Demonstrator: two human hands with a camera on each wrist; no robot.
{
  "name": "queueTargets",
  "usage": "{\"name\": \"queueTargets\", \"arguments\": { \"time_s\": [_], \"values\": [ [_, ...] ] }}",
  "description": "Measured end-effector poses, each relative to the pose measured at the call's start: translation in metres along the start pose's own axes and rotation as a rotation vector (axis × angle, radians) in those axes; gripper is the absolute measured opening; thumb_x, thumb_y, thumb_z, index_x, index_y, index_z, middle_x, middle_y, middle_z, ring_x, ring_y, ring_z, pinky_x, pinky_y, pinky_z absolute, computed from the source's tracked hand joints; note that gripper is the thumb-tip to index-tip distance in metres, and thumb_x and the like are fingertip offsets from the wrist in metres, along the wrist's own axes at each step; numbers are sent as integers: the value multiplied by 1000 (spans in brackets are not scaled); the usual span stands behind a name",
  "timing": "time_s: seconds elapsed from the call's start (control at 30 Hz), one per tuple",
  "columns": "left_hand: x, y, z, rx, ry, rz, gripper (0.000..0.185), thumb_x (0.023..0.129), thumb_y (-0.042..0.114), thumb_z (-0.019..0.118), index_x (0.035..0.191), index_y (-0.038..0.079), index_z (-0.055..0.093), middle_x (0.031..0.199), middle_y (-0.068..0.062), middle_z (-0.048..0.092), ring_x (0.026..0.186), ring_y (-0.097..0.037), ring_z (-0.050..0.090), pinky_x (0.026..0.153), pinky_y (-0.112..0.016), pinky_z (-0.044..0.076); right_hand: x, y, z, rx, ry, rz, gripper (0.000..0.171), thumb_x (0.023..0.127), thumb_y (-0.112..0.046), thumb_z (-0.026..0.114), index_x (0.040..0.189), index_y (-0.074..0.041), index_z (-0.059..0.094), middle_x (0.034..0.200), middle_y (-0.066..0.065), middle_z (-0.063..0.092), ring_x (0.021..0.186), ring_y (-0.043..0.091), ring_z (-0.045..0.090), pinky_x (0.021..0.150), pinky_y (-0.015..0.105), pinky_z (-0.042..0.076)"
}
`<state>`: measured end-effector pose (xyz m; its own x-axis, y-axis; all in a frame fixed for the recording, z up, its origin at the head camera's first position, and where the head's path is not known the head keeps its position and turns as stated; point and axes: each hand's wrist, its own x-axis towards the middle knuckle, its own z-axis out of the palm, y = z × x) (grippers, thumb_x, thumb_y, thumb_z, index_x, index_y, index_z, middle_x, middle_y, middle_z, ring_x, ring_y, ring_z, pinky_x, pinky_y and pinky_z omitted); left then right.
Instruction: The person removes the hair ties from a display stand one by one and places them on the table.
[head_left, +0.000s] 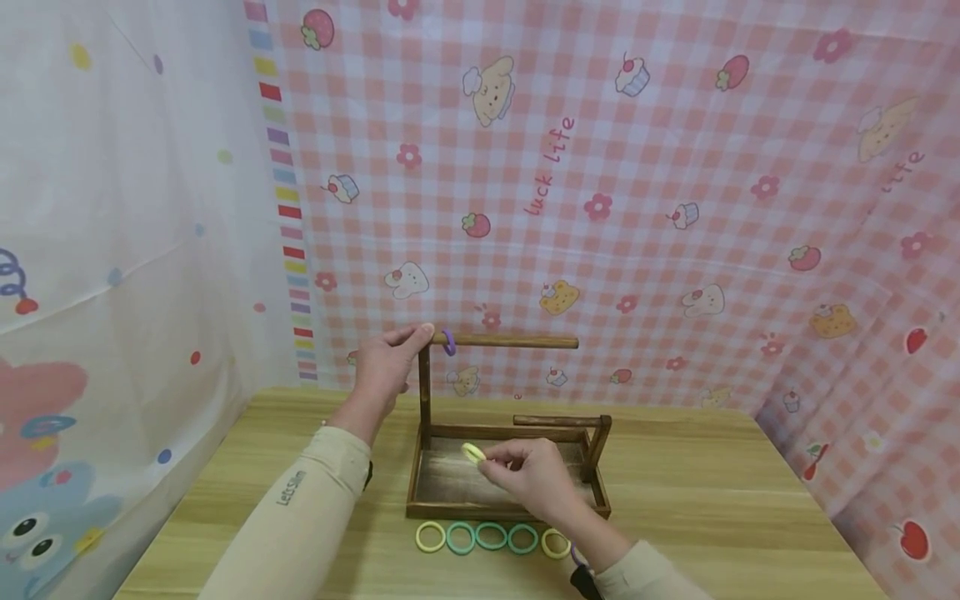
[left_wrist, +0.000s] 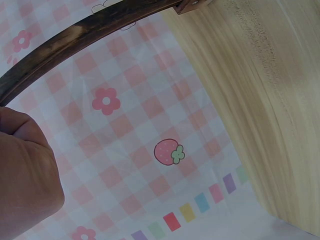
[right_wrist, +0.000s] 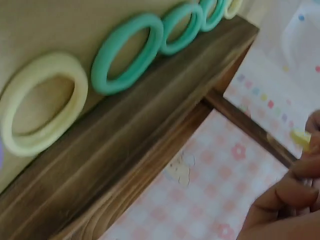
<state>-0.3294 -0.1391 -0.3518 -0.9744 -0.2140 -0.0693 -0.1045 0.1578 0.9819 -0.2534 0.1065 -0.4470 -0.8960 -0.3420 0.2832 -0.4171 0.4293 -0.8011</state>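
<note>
A wooden rack has a tray base (head_left: 495, 510), a tall post (head_left: 425, 392) with a long bar (head_left: 517, 342), and a shorter bar (head_left: 555, 420) at right. My left hand (head_left: 382, 367) grips the top corner of the tall post, thumb on top. Just right of that thumb, a purple ring (head_left: 449, 342) hangs on the long bar. Between thumb and fingertips, my right hand (head_left: 532, 479) pinches a yellow ring (head_left: 472, 452) over the tray. In the right wrist view, fingers hide most of this yellow ring (right_wrist: 301, 140).
In front of the tray lies a row of rings: a yellow ring (head_left: 431, 537), several green rings (head_left: 491, 536), another yellow ring (head_left: 556, 543) and a purple ring (head_left: 576, 557) partly hidden by the right wrist. A checked cloth (head_left: 525, 150) hangs behind the wooden table (head_left: 690, 483).
</note>
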Motion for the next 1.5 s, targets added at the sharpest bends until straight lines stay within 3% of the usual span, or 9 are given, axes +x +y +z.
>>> {"name": "queueTargets", "arguments": {
  "time_s": [0.23,0.47,0.63,0.93,1.03,1.13,1.3,1.5],
  "values": [
    [0,0,1,0,1,7,52,98,59,72,139,27,72,153,-1,62,112,-23,53,76,-33,55,-5,-2,24,-7,-246,-38,8,96,-16,80,98,-11,86,82,1,79,61,-4,54,54,16,45],
    [0,0,0,-3,-7,7,55,97,61,72,140,27,72,154,-1,62,117,-23,53,75,-33,54,-5,-9,53,-150,-378,-74,7,94,-18,83,100,-15,88,75,-9,77,52,-9,46,49,12,38],
    [-1,-1,-1,-6,-19,4,54,98,61,72,141,27,71,155,-1,61,119,-24,53,77,-34,55,-1,-19,77,-336,-380,-113,9,93,-22,84,100,-25,88,59,-16,63,46,-9,32,42,9,25],
    [0,-1,0,-3,-6,6,55,96,63,73,138,28,73,150,-1,64,99,-20,50,72,-32,54,6,-24,104,-606,-327,-218,6,91,-33,86,96,-35,87,76,-20,77,54,-15,42,47,8,37],
    [0,-1,0,0,-4,10,54,96,63,73,138,29,73,148,-1,65,92,-19,47,72,-33,54,6,-25,104,-644,-350,-192,8,90,-34,87,97,-37,87,84,-21,79,61,-13,54,52,12,43],
    [0,0,0,3,0,9,55,96,64,73,138,29,73,149,0,65,96,-19,49,73,-33,54,6,-25,102,-668,-375,-172,12,89,-34,88,99,-39,86,96,-23,81,72,-9,64,58,17,48],
    [-1,0,-1,3,7,15,56,96,63,72,139,28,72,148,-1,65,94,-18,48,71,-32,54,3,-23,93,-613,-367,-126,20,86,-29,88,104,-36,86,103,-21,81,70,-9,58,53,15,43],
    [0,-2,0,-4,5,24,54,97,61,73,138,26,73,148,-2,65,93,-19,48,68,-31,53,-3,-22,71,-446,-348,-37,19,88,-29,90,106,-26,87,79,-15,77,59,-7,49,48,17,41]
  ]
}}
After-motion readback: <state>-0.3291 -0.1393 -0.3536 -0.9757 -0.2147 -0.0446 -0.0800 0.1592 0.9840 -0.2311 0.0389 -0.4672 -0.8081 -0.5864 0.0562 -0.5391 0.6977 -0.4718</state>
